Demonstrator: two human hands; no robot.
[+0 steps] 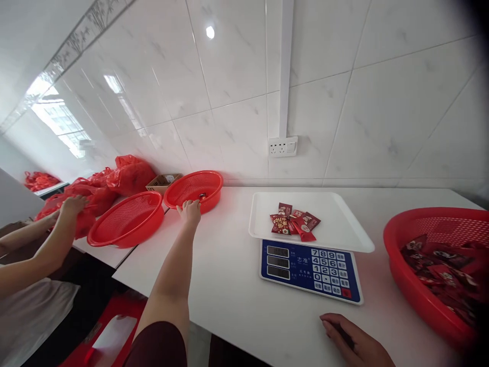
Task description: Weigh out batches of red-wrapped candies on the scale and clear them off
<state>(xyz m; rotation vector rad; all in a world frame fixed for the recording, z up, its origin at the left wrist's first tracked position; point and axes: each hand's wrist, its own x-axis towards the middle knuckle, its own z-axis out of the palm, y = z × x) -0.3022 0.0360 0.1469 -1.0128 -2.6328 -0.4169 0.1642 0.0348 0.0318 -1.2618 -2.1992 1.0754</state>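
My left hand [189, 210] reaches far forward, its fingers hooked over the near rim of a red basket [212, 204] with a small packet [202, 195] inside. My right hand [355, 340] rests at the table's front edge below the scale, its fingers loosely curled and fingertips nearly meeting, with nothing visible in them. Several red snack packets [294, 221] lie in a white tray [344, 224] on top of the blue-fronted scale [311, 270]. At the right stands a large red basket [405, 270] holding many dark red packets [446, 270].
Another red basket [130, 221] sits at the left, beside red plastic bags [132, 176] and a cardboard box [162, 182]. At the far left, another person's hands [72, 204] are near the bags. A red stool [114, 331] stands below the table [229, 265].
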